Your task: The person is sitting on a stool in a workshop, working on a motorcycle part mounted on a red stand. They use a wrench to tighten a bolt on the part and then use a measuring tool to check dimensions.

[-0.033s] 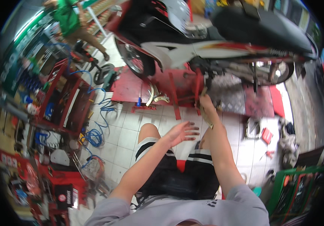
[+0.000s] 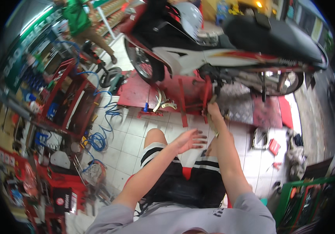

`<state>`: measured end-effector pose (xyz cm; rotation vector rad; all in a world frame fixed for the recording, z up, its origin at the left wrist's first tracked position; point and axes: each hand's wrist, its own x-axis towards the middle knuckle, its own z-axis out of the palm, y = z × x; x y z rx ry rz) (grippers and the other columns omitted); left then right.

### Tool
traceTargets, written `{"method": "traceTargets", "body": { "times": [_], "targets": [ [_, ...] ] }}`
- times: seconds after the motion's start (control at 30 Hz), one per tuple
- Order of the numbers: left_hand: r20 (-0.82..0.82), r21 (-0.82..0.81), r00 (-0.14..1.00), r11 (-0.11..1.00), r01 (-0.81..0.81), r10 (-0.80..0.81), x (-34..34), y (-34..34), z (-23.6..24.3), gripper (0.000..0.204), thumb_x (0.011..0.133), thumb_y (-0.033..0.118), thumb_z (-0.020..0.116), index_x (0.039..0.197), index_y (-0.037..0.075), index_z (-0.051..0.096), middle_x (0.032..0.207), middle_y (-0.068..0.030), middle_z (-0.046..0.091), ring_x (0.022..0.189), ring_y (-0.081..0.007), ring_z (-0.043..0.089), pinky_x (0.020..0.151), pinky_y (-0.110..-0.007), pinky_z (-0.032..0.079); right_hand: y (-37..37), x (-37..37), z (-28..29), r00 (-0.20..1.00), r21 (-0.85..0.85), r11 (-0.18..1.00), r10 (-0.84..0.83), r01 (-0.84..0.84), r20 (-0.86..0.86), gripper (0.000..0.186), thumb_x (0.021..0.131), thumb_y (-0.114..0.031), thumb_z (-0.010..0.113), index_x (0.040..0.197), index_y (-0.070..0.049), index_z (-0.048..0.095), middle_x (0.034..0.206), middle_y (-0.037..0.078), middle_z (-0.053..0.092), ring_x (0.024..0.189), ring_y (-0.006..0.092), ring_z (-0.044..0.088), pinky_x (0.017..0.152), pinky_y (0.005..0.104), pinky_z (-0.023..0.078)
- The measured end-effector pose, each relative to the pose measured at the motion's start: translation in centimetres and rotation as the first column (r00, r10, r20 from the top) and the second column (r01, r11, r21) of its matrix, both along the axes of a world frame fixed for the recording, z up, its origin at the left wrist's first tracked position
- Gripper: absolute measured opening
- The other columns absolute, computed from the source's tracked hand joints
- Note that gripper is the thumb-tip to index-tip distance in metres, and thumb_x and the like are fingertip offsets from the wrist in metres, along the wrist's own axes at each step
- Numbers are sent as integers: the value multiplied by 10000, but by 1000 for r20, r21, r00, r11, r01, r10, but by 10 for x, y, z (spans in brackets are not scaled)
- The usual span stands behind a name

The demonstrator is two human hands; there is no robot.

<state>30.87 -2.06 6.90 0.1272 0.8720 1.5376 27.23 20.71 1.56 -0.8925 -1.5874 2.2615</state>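
Observation:
My right hand (image 2: 214, 110) is closed around a long tan piece (image 2: 212, 125), which sticks out above and below the fist; blur hides its kind. This fist is beside the upright red metal bar (image 2: 206, 93), under the motorbike's engine. Over my lap, my left hand (image 2: 191, 141) holds nothing, its darkened fingers spread and pointing right. The white, black and red motorbike (image 2: 183, 58) stands on a red platform (image 2: 136, 93). On the platform's near side lie a blue-handled screwdriver (image 2: 146, 106) and curved cream-coloured parts (image 2: 169, 105).
Coiled blue hose (image 2: 96, 142) lies on the tiles at left, beside a red tool rack (image 2: 68, 105). At right are a metal frame (image 2: 260, 139), a small red box (image 2: 274, 146) and a green-framed tray (image 2: 306, 195). A person in green (image 2: 76, 19) stands far left.
The view has shifted slightly, so the motorbike and platform appear a little lower. My left hand sits slightly lower. My right hand keeps its hold beside the red bar.

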Motion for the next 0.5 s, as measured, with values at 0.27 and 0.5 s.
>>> {"method": "traceTargets", "body": {
  "times": [0.27,0.5],
  "targets": [
    [-126,11,992,999,34,-32,9,-40,11,356,998,340,431,1152,34,527,974,-112,646,815,-213,635,717,-324,515,-55,42,67,910,-605,796,-274,33,-311,156,900,-157,500,957,-11,497,842,112,556,783,250,582,773,444,539],
    [-717,-149,697,980,-135,-13,26,-43,0,257,976,143,436,1153,21,576,814,-46,601,651,-120,583,591,-270,472,-111,81,134,983,-280,951,86,-130,-164,173,915,-199,542,1027,-80,483,865,90,573,789,238,594,726,411,518]
  ]
}}
